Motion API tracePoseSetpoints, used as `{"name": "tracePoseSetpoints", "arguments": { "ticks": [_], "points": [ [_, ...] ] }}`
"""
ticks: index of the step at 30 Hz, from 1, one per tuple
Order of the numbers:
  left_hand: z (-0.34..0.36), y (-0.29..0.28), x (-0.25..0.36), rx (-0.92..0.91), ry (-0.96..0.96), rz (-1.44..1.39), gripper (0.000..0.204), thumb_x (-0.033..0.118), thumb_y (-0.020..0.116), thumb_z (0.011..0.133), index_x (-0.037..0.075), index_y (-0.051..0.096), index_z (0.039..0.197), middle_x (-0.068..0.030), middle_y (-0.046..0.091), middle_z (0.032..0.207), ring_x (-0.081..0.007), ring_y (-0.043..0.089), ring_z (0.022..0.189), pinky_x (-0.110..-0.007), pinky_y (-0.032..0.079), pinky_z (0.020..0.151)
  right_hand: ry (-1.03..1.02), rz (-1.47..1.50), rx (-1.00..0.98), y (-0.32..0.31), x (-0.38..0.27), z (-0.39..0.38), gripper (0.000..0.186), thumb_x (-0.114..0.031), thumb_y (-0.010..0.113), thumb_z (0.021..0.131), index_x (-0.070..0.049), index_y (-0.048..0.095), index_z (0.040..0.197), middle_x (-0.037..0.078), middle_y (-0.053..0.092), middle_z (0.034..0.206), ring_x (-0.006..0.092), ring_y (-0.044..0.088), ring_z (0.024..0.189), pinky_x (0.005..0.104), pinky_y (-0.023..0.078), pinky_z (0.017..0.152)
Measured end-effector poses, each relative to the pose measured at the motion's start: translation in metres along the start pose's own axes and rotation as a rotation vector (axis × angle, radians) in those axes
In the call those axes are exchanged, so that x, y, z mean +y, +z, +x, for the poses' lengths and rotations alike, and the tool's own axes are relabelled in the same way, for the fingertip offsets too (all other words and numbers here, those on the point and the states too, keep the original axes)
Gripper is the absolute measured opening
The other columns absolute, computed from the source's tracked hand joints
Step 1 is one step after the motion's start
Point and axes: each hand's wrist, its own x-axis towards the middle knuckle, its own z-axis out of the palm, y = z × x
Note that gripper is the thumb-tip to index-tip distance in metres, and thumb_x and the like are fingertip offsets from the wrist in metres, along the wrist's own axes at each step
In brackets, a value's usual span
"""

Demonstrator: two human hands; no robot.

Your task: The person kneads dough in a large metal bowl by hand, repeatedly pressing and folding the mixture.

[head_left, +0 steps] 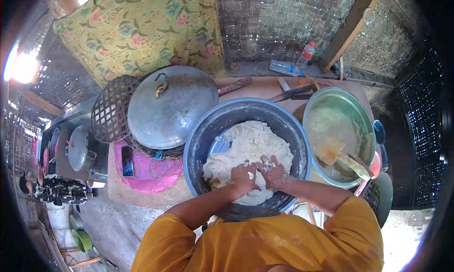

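Observation:
A big mass of pale, lumpy dough [250, 139] fills much of the blue-grey basin [198, 130] in front of me. My left hand [243, 176] presses into the near part of the dough, its fingers curled and partly sunk. Close beside it, my right hand [273, 172] grips the dough too, with white flour paste on its fingers and knuckles. The fingertips of both hands are hidden in the dough. Smears of dough cling to the basin's inner wall.
Right of the basin stands a green tub [309, 116] with cloudy liquid and a wooden-handled tool [350, 165]. To the left are a large metal lid [175, 106], a woven basket [111, 109] and a pink plastic sheet [151, 177]. Plastic bottles [306, 54] stand behind. Another person [61, 190] is far left.

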Motion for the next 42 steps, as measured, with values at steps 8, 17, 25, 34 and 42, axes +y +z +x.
{"name": "tracePoseSetpoints", "arguments": {
  "ticks": [8,17,25,34,42],
  "points": [
    [0.058,0.04,-0.07,0.134,-0.118,-0.147,0.017,0.022,0.063,0.06,0.011,0.063,0.073,-0.0117,0.063,0.078,-0.0304,0.061,0.074,-0.039,0.049,0.067,0.075,0.007,0.013,0.041,0.021,0.086,0.028,-0.013,0.05,0.076,-0.002,0.055,0.101,0.016,0.06,0.093,0.0277,0.06,0.087,0.0397,0.046,0.076],
    [0.065,0.02,-0.082,-0.184,-0.016,0.132,0.048,0.032,0.059,0.072,0.003,0.053,0.109,-0.0169,0.062,0.096,-0.0317,0.061,0.085,-0.04,0.048,0.072,-0.025,0.064,-0.065,0.015,0.013,0.071,0.035,-0.028,0.059,0.072,-0.002,0.06,0.096,0.015,0.064,0.088,0.0306,0.061,0.081,0.0421,0.046,0.071],
    [0.114,-0.085,-0.118,-0.183,0.016,-0.104,0.073,0.061,0.044,0.08,0.007,0.038,0.13,-0.0225,0.044,0.126,-0.0323,0.046,0.114,-0.038,0.036,0.096,0.289,1.137,0.369,-0.002,0.053,0.005,0.046,-0.036,0.06,0.081,0.0,0.056,0.109,0.01,0.061,0.101,0.0202,0.056,0.087,0.0309,0.046,0.077],
    [0.164,-0.026,-0.138,-0.331,-0.259,-0.666,0.09,0.072,0.017,0.079,0.001,0.039,0.128,-0.0239,0.036,0.132,-0.0329,0.031,0.126,-0.036,0.021,0.105,0.827,1.486,0.193,0.029,0.102,0.1,0.075,-0.064,0.041,0.08,-0.006,0.042,0.128,0.014,0.044,0.129,0.0274,0.039,0.12,0.0407,0.025,0.102],
    [0.195,0.017,-0.131,-0.188,-0.222,-0.553,0.086,0.067,0.015,0.083,-0.003,0.037,0.128,-0.0268,0.04,0.127,-0.033,0.035,0.123,-0.037,0.018,0.105,0.208,2.189,-0.077,-0.016,0.092,0.098,0.057,-0.05,0.042,0.087,-0.007,0.046,0.124,0.007,0.05,0.125,0.0214,0.05,0.109,0.0354,0.034,0.098]
  ]
}}
